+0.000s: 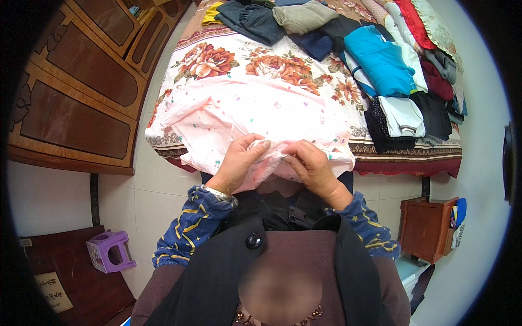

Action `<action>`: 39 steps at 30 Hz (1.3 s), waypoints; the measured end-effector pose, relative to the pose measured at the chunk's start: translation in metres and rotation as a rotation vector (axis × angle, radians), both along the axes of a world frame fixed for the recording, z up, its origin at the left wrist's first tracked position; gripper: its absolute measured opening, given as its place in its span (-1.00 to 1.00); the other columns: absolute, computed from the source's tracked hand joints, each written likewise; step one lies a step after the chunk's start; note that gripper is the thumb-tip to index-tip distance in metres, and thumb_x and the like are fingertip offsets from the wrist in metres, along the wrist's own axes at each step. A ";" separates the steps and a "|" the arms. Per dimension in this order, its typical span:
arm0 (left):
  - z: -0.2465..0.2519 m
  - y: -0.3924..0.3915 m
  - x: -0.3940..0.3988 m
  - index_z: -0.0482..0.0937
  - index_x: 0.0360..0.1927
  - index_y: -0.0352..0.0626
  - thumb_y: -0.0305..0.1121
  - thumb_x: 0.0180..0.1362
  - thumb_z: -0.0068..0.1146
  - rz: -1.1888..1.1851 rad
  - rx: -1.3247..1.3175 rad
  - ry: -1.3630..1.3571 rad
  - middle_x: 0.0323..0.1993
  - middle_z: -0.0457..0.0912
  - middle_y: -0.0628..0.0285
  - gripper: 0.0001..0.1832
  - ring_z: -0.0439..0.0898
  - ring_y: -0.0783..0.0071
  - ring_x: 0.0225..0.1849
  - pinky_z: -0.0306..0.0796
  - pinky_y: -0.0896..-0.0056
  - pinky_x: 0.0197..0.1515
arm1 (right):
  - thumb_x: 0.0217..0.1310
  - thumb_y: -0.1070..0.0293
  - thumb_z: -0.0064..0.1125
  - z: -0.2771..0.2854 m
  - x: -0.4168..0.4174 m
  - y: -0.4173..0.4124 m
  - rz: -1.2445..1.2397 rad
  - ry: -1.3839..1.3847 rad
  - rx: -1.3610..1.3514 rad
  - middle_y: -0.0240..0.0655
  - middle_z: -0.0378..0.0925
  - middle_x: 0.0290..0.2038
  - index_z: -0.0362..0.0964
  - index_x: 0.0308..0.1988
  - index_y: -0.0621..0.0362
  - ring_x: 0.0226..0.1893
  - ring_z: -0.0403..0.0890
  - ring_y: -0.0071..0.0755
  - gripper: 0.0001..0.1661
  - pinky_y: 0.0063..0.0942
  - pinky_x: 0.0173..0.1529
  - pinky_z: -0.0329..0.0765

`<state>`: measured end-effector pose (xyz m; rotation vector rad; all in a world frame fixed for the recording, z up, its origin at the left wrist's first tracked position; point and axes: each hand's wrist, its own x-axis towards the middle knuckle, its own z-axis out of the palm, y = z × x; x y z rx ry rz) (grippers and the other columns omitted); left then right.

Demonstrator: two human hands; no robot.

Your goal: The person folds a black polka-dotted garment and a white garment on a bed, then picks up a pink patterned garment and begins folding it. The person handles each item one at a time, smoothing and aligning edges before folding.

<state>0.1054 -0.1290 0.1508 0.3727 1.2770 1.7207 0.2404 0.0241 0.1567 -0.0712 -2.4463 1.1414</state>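
Observation:
A pale pink printed garment or cloth [269, 110] is spread over the near edge of the bed, its front edge hanging towards me. My left hand [240, 161] pinches a bunched fold of it between thumb and fingers. Close by on the right, my right hand [308, 165] grips the same near edge with bent fingers. Between the two hands the fabric is gathered and creased. Bright light washes out much of its print, and I cannot tell what kind of garment it is.
A floral bedspread [204, 61] covers the bed. Folded dark trousers [253, 24], a blue folded garment [379, 61] and a white folded garment [401, 116] lie beyond and to the right. Wooden cabinets [77, 118] stand left, with a purple stool [108, 250] lower down. A wooden nightstand [426, 230] is at right.

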 end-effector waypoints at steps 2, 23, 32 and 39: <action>0.001 -0.001 0.001 0.55 -0.18 -0.26 -0.35 0.28 0.07 -0.034 0.025 -0.067 -0.30 0.60 0.31 -0.82 0.54 0.67 -0.29 0.42 0.65 -0.22 | 0.13 0.50 0.22 0.001 -0.002 -0.003 -0.012 0.021 -0.033 -0.15 0.56 -0.27 0.47 -0.24 0.27 -0.23 0.60 -0.18 -0.85 -0.41 -0.14 0.51; 0.004 -0.003 0.005 0.55 -0.19 -0.26 -0.39 0.23 0.15 -0.127 0.055 -0.081 -0.33 0.59 0.32 -0.84 0.52 0.65 -0.31 0.42 0.64 -0.22 | 0.15 0.50 0.20 0.008 0.001 -0.008 -0.057 -0.030 -0.124 -0.26 0.48 -0.42 0.45 -0.29 0.25 -0.45 0.49 -0.34 -0.89 -0.48 -0.34 0.42; 0.000 0.002 0.011 0.56 -0.27 -0.30 -0.48 0.15 0.18 0.054 -0.139 0.587 -0.37 0.59 0.27 -0.88 0.52 0.59 -0.33 0.42 0.56 -0.28 | 0.13 0.54 0.20 0.005 0.001 -0.007 -0.005 0.068 -0.120 -0.23 0.51 -0.37 0.46 -0.28 0.27 -0.38 0.53 -0.31 -0.89 -0.47 -0.27 0.47; 0.005 0.004 0.014 0.57 -0.28 -0.31 -0.52 0.09 0.20 0.025 -0.043 0.884 -0.41 0.55 0.21 -0.87 0.54 0.50 -0.35 0.43 0.52 -0.30 | 0.13 0.53 0.20 0.008 0.001 -0.005 -0.006 0.000 -0.110 -0.22 0.54 -0.37 0.48 -0.27 0.27 -0.36 0.56 -0.30 -0.89 -0.49 -0.23 0.49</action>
